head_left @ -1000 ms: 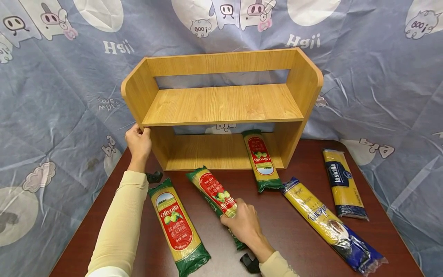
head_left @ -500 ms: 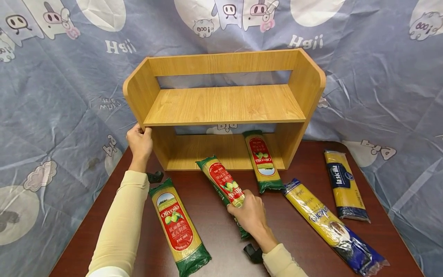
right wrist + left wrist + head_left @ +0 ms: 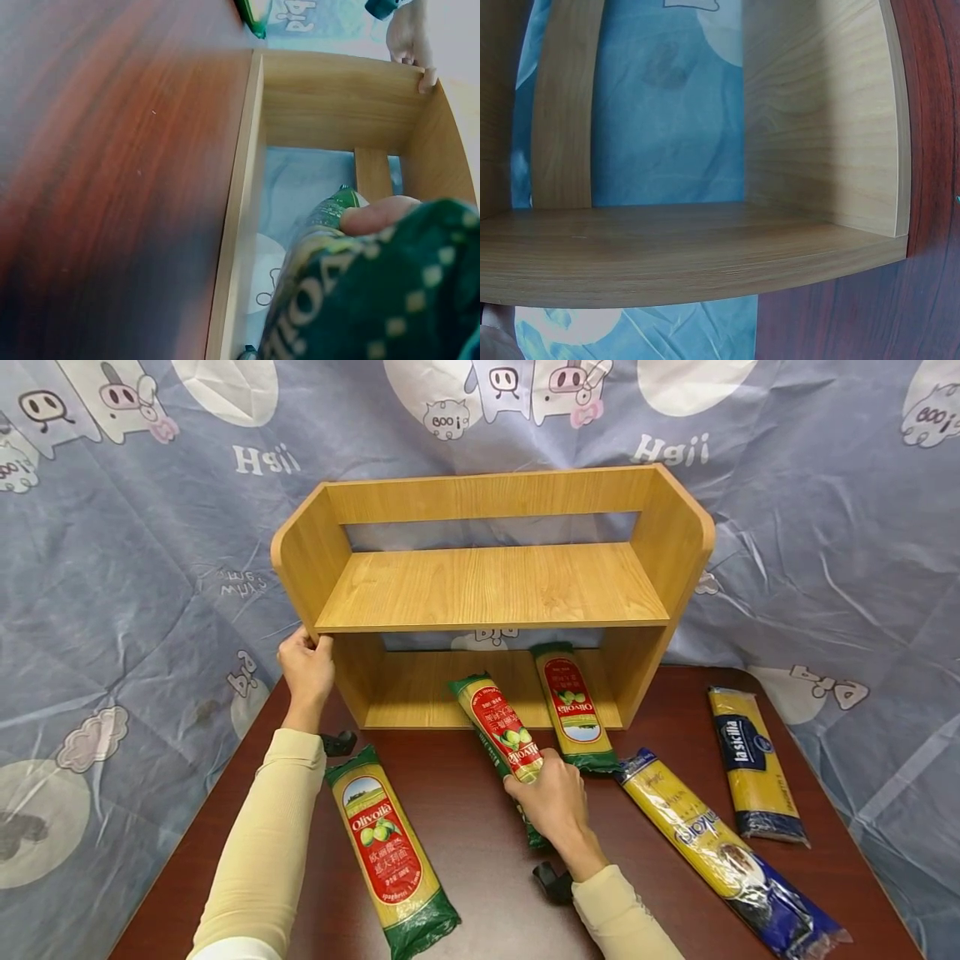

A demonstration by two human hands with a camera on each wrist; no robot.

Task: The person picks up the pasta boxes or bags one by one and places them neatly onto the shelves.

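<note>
My right hand (image 3: 555,793) grips the lower part of a green-ended Olivoilà spaghetti pack (image 3: 495,714). The pack slants up and left, its far end overlapping the front edge of the wooden shelf's (image 3: 487,589) lower level in the head view. In the right wrist view the thumb (image 3: 375,214) presses on the pack, which hides much of the hand. My left hand (image 3: 309,672) holds the front edge of the shelf's left side panel, near the upper board. Inside the lower level, at the right, another Olivoilà pack (image 3: 568,697) lies with its near end sticking out over the table.
A third Olivoilà pack (image 3: 390,852) lies on the dark red-brown table (image 3: 480,893) at front left. To the right lie a long yellow-and-blue pasta pack (image 3: 720,852) and a La Sicilia pack (image 3: 753,764). A printed blue cloth (image 3: 150,610) hangs behind the shelf.
My right hand has carried the spaghetti pack forward and to the right, from over the table to the lower shelf opening. My left hand has stayed on the side panel.
</note>
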